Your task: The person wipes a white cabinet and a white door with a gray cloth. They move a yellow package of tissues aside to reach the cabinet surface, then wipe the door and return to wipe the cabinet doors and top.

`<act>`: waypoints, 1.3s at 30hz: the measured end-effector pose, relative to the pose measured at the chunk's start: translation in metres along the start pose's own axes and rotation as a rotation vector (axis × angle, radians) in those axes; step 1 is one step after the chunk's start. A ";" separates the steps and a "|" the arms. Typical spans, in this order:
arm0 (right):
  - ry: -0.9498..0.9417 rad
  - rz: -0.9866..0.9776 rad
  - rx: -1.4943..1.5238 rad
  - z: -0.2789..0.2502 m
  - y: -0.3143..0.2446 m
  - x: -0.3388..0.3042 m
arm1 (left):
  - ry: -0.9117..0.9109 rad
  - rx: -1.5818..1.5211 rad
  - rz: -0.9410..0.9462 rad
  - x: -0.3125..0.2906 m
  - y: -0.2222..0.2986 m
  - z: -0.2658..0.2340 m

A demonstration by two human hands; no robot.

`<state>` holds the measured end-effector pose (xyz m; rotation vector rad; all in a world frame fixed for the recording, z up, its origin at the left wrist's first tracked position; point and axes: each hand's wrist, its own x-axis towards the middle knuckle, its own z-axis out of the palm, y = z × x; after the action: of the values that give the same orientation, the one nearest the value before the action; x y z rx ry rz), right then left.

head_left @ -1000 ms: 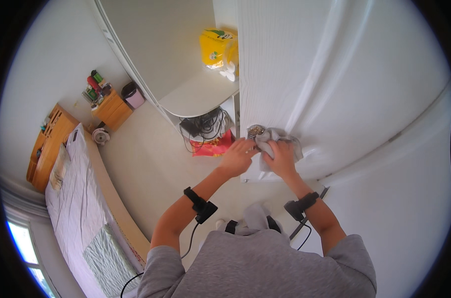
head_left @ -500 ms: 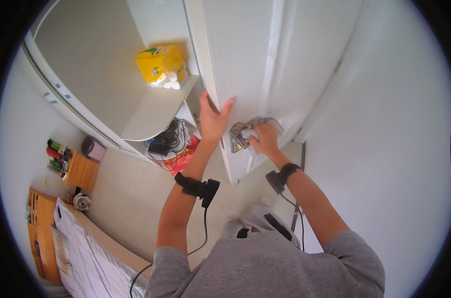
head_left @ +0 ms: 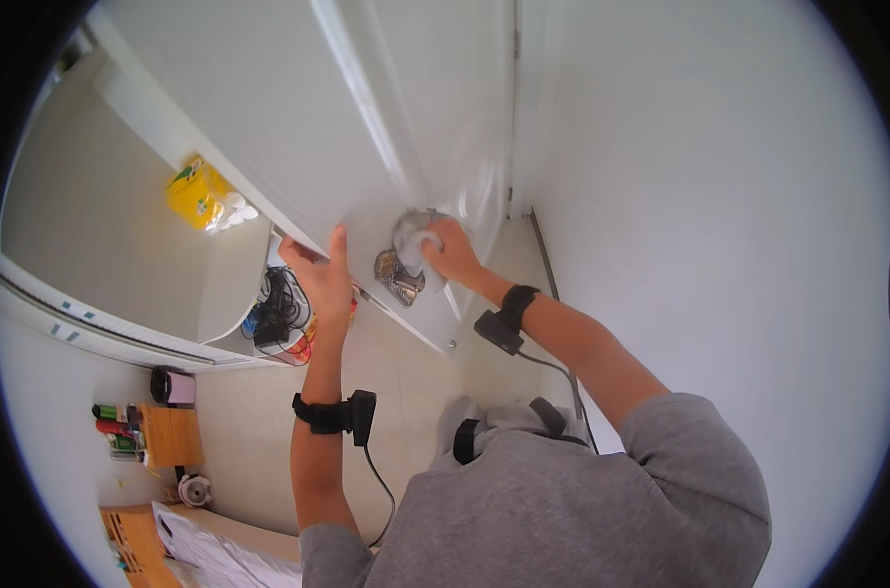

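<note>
Left hand, moved from beside the ornate door handle, now straddles the edge of the white door, fingers spread, firmness unclear, leaving right hand alone pinching the grey cloth near the handle.

No readable text in view. Yellow pack in the cabinet carries printed marks, too small to make out. Blue patches on the white frame: nothing legible either.

The left hand parts thumb from fingers; the right hand curls inward.
</note>
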<state>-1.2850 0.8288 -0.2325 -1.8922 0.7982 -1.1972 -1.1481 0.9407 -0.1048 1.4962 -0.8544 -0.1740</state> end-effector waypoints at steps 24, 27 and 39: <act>0.331 0.631 0.520 -0.230 0.010 -0.125 | -0.726 0.467 0.451 -0.177 0.001 0.112; 0.349 0.580 0.448 -0.250 0.011 -0.120 | -0.816 0.397 0.472 -0.185 0.008 0.129; 0.407 0.568 0.147 -0.308 0.000 -0.177 | -0.934 0.369 0.598 -0.223 0.023 0.157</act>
<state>-1.6345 0.8919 -0.2260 -1.1891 1.3183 -1.2337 -1.4069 0.9509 -0.1934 1.3980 -2.1381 -0.2836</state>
